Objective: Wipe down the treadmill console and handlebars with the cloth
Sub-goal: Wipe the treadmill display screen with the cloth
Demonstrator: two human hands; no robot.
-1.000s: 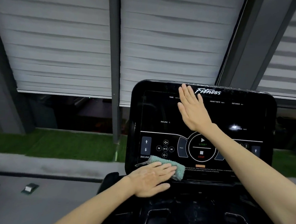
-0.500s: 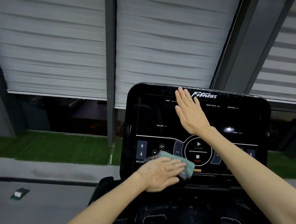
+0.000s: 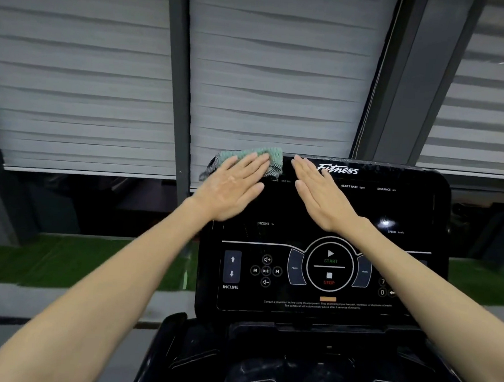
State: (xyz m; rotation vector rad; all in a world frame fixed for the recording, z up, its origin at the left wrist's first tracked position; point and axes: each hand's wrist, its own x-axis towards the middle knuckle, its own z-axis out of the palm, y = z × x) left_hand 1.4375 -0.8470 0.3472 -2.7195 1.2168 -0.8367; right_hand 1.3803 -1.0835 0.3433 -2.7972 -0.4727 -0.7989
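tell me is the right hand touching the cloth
Apart. The head view shows a dark strip of console between the right hand and the edge of the cloth.

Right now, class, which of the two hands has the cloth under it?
The left hand, pressing the green knitted cloth onto the black treadmill console; the right hand lies bare on it.

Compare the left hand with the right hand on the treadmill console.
The left hand presses the green cloth on the top left corner of the treadmill console; the right hand rests bare on it beside the Fitness logo. The left hand's fingers slant up and right; the right hand's slant up and left. Both lie flat, fingers straight, near the top edge.
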